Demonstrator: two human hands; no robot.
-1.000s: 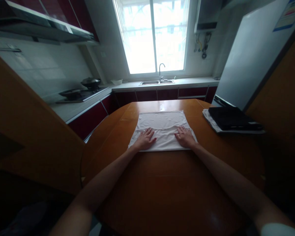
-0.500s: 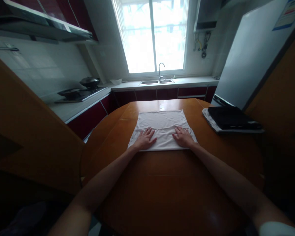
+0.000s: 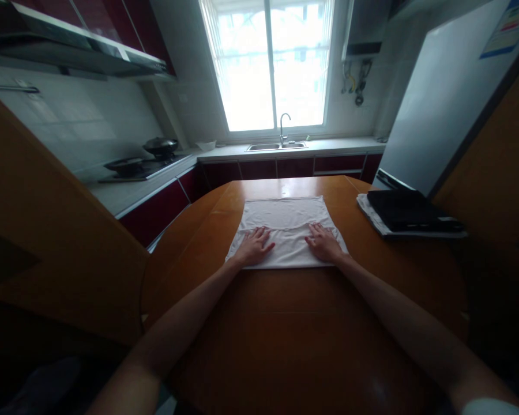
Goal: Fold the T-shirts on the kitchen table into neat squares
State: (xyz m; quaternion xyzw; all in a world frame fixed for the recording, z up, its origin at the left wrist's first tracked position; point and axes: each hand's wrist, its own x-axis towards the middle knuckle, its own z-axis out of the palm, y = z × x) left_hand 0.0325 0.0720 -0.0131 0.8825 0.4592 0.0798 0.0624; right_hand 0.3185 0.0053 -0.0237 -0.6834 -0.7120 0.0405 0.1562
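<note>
A white cloth garment (image 3: 285,214) lies on the wooden table (image 3: 281,323), its near part folded over toward the far side, with a curved edge running across the middle. My left hand (image 3: 254,248) rests flat on the left of the folded layer, fingers spread and pointing away from me. On the right of the same layer, my right hand (image 3: 323,242) lies palm down, its fingers also stretched out. Both hands touch the cloth without gripping it. Whether it is a shirt or another garment I cannot tell.
Folded black clothing (image 3: 409,208) is stacked on a white folded cloth (image 3: 369,214) at the table's right. Beyond the table are a sink (image 3: 263,147) under the window, a stove with pans (image 3: 161,146) at left, and a fridge (image 3: 436,98) at right.
The whole view has shifted very slightly downward in the picture. Both hands stay flat on the white cloth in almost the same place.
</note>
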